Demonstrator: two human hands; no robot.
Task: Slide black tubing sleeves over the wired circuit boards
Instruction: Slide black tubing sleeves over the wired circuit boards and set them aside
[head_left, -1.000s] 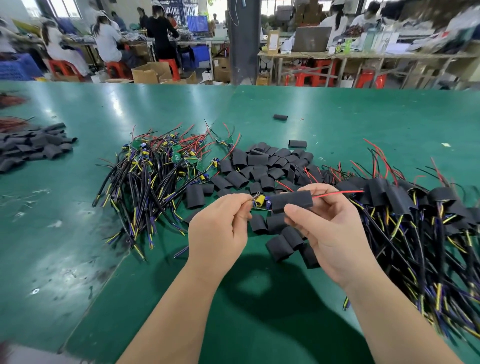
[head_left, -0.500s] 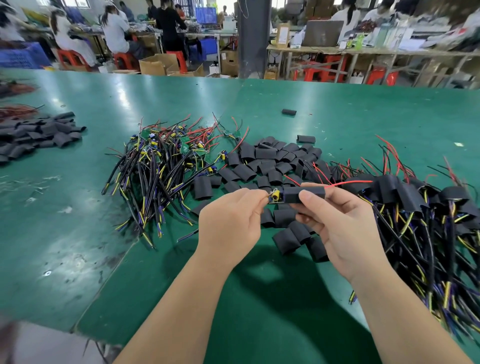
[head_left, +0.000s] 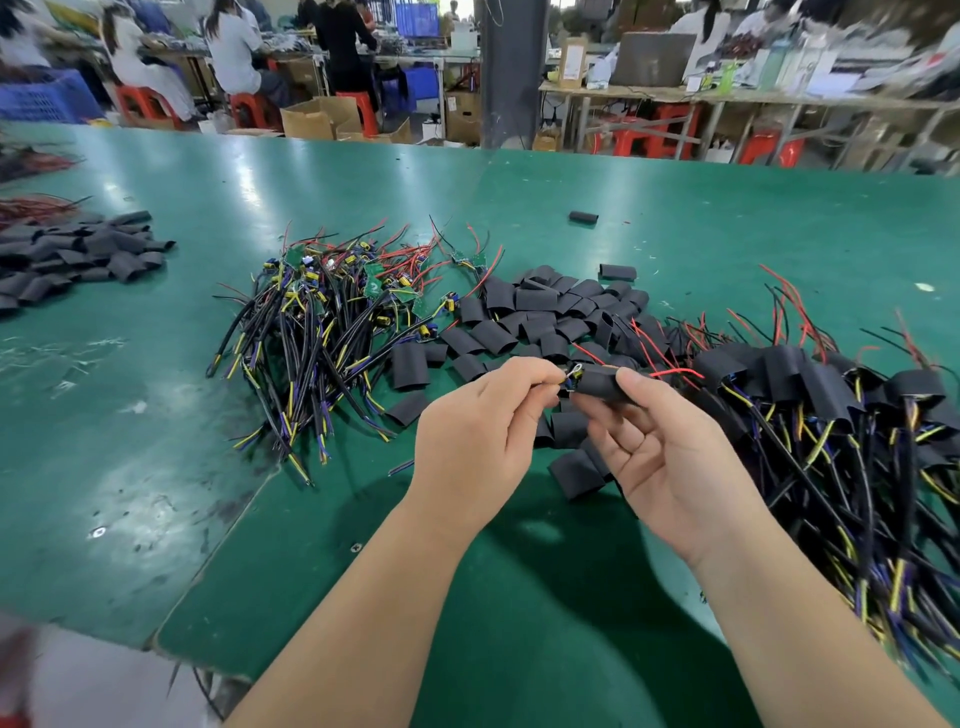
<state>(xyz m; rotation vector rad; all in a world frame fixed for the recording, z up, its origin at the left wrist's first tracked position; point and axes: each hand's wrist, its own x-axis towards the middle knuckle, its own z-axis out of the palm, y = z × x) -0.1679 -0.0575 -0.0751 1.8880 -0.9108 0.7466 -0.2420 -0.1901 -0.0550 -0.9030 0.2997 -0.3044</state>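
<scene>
Centre frame, right hand (head_left: 670, 467) grip curled round a black sleeve (head_left: 597, 385), left hand (head_left: 480, 426) grip pinching the board's wire end (head_left: 569, 375), above the green counter (head_left: 156, 441)

The counter (head_left: 727, 218) is coloured green. Beyond the fingers (head_left: 530, 374), black tubing sleeves (head_left: 540, 312) are seen; leftward, green circuit boards (head_left: 374, 286) are trailed by red, yellow and black wires (head_left: 311, 353).

A green table (head_left: 675, 234) stretches out beyond the fingers (head_left: 524, 371). Far past them stands a dark pillar (head_left: 511, 73). Right of it are wooden benches (head_left: 727, 96) and red stools (head_left: 670, 132). Left of it are cardboard boxes (head_left: 317, 119), a blue crate (head_left: 47, 101) and seated people (head_left: 236, 52). Light glares on the tabletop.
</scene>
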